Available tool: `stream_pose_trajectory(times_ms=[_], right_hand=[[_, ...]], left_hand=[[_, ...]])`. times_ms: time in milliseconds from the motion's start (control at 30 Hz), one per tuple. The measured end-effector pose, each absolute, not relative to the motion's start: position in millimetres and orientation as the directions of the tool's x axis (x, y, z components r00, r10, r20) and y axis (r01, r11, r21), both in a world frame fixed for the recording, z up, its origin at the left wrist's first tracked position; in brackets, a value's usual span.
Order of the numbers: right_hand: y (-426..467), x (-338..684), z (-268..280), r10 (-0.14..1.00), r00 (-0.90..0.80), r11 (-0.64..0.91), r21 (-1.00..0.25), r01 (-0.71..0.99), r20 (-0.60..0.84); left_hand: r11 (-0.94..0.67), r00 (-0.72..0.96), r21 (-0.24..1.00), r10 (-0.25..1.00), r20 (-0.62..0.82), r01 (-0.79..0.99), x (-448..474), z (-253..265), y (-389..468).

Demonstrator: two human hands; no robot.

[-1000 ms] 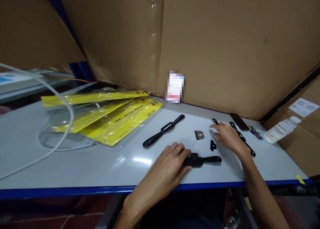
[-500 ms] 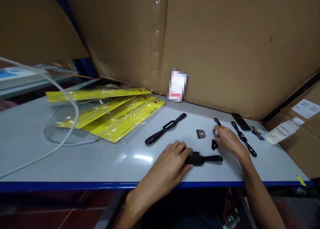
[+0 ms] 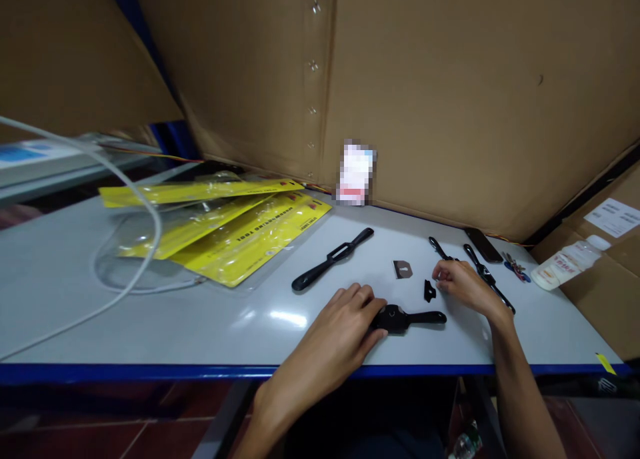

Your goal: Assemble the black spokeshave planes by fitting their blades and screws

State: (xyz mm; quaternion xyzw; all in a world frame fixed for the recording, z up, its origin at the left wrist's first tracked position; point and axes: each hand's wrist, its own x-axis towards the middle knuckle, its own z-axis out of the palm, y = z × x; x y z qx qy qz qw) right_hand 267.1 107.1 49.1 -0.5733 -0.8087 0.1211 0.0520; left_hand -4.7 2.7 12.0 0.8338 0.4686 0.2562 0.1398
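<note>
My left hand (image 3: 353, 315) is closed around the left handle of a black spokeshave (image 3: 397, 319) lying near the table's front edge. Its right handle sticks out free. My right hand (image 3: 457, 282) hovers beside a small black lever cap (image 3: 429, 290), fingertips pinched together; whatever they hold, if anything, is too small to make out. A flat steel blade (image 3: 402, 269) with a slot lies just behind. Further left rests a bare black spokeshave body (image 3: 330, 260). Past my right hand lie another spokeshave (image 3: 487, 275) and one partly hidden by the fingers (image 3: 440, 248).
Yellow-backed clear plastic packages (image 3: 250, 242) and a white cable (image 3: 155, 219) spread over the left side. At the right are a dark phone (image 3: 483, 245), keys (image 3: 515, 267) and a white bottle (image 3: 570, 263). A cardboard wall (image 3: 450, 99) stands behind the table (image 3: 200, 325).
My right hand has shifted slightly right, away from the small lever cap, uncovering more of the spokeshave behind it. My left hand keeps its hold on the near spokeshave.
</note>
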Motion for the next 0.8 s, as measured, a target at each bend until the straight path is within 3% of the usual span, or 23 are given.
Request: stream_pose_trajectory(times_ms=[100,267,367,600,800], right_hand=[[107.0,268.7,49.2,0.941,-0.337,0.332,-0.311,0.891,0.038],[88.2,255.3,56.3,0.931,-0.335,0.350,-0.615,0.707,0.145],[64.4,235.9,62.4,0.926,-0.346,0.348,-0.704,0.619,0.153],[25.7,197.4,69.1,0.874,-0.462,0.433,-0.676,0.596,0.153],[33.1,187.4,55.3,0.895,-0.408,0.415,-0.675,0.611,0.180]], left_hand=[[-0.532,0.431,0.467,0.847,0.312,0.707,-5.4,11.1,2.6],[-0.528,0.416,0.473,0.849,0.327,0.705,-4.6,9.6,2.3],[-0.532,0.417,0.476,0.846,0.331,0.700,-4.2,9.1,2.0],[-0.519,0.425,0.474,0.854,0.299,0.711,-3.3,11.1,1.4],[-0.514,0.429,0.477,0.858,0.283,0.713,-2.7,10.4,1.7]])
